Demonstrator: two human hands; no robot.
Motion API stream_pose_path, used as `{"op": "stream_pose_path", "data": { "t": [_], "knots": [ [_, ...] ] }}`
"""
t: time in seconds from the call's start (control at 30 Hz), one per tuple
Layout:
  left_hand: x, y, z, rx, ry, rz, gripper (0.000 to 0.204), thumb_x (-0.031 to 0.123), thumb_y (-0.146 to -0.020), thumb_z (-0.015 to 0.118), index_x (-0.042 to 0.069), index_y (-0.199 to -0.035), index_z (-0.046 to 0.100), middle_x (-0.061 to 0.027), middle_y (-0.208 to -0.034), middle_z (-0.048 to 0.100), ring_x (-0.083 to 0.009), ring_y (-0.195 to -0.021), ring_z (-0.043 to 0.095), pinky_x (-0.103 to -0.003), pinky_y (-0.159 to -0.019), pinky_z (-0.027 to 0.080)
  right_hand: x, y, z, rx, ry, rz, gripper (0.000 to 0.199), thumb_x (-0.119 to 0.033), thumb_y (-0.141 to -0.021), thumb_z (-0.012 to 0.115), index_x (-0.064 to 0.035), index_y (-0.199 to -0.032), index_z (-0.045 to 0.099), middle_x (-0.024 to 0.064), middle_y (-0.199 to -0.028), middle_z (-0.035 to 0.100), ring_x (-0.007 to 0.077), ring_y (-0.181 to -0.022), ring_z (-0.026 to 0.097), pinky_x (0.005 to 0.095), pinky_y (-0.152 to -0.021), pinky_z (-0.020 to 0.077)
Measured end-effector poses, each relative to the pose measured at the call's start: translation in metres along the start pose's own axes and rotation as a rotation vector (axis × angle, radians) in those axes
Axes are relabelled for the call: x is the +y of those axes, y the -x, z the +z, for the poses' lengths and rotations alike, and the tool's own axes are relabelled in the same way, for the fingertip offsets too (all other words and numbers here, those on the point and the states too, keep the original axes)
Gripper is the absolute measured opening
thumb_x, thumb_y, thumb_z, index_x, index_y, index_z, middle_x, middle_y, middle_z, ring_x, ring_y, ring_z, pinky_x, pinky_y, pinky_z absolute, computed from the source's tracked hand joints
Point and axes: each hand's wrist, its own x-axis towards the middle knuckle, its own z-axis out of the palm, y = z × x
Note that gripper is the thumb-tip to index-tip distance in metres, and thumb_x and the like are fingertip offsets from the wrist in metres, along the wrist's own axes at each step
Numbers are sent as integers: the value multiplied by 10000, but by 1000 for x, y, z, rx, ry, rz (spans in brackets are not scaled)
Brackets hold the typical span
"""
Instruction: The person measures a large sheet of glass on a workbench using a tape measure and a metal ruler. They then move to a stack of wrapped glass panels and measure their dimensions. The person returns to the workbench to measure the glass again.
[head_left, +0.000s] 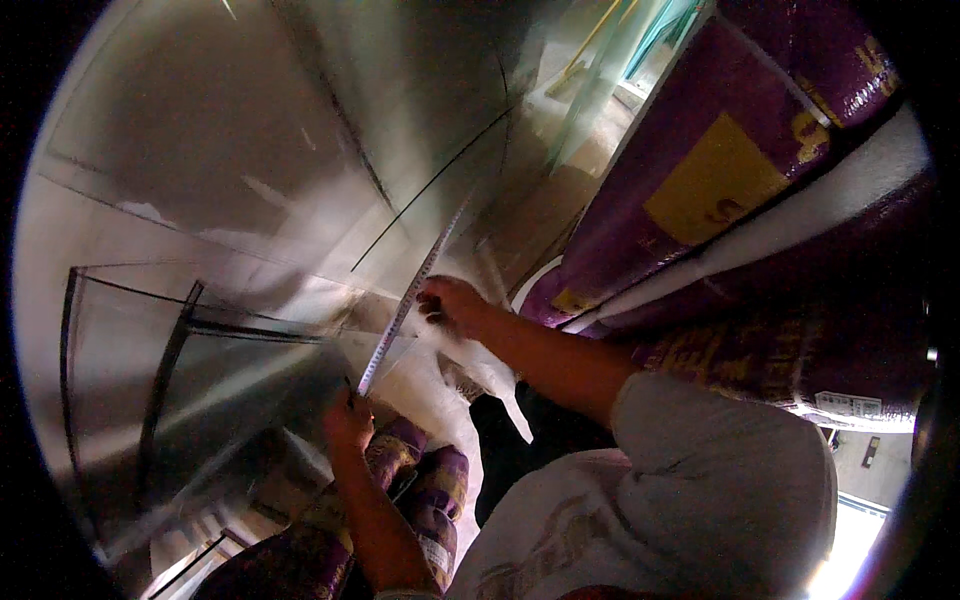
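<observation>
A long, pale tape measure blade [392, 328] with fine markings runs slantwise from low centre up toward the far side. My left hand [348, 420] is closed at its near end, with a small dark piece by the fingers; the rest of the grip is in shadow. Farther along the blade, my right hand [447, 303] has its fingers curled in against the edge. Beyond the tape spreads a large greyish, sheen-covered surface [230, 230] with black lines on it. The blade's far end fades into the dim surface.
Big purple rolls with gold print [715, 180] lean along the right side, a white roll [800, 215] between them. More purple wrapped bundles [435, 500] lie below, near my left forearm. A bright opening [848, 540] shows at lower right.
</observation>
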Motion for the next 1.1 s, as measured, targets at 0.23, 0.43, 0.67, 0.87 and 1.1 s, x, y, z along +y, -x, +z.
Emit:
{"op": "stream_pose_path", "data": {
  "t": [0.23, 0.43, 0.67, 0.87, 1.1],
  "knots": [
    [39, -50, -43, -66, 221, -97, 360, 233, -978, 587, 30, -1275, 606, -125, -919, 743, -262, -775, 719, -455, -744, 569, -5, -27, 29, 69, 177, -66, 165, -251, -928, 692, -95, -935, 638, 48, -853, 663, 173, -724, 634, 355, -632, 529],
    [26, -51, -42, -70, 624, -109, 417, 294, -987, 602, 48, -1322, 573, -128, -1006, 730, -240, -753, 709, -427, -718, 566, -37, -82, 33, 244, 63, -202, 204, -254, -933, 650, -71, -842, 645, 58, -725, 630, 176, -584, 590, 345, -525, 480],
    [35, -24, -62, 106, 328, 40, 385, 349, -995, 589, 21, -1196, 621, -107, -820, 737, -250, -725, 702, -412, -710, 556, -99, -105, 13, 537, 184, -312, 214, -235, -919, 620, -49, -813, 628, 66, -681, 598, 169, -529, 557, 343, -489, 452],
    [53, -22, -78, 27, 650, -191, 332, 360, -991, 598, 36, -967, 667, -95, -771, 731, -259, -687, 703, -413, -704, 551, -120, -155, -34, 551, 174, -468, 238, -256, -979, 524, -74, -849, 604, 71, -678, 567, 191, -557, 529, 382, -481, 421],
    [37, -14, -73, 41, 709, -256, 322, 386, -977, 608, 69, -1001, 660, -93, -768, 710, -228, -668, 682, -402, -616, 540, -116, -145, -17, 566, 165, -459, 216, -277, -974, 552, -90, -880, 603, 56, -705, 567, 180, -565, 519, 367, -476, 406]
  ]
}}
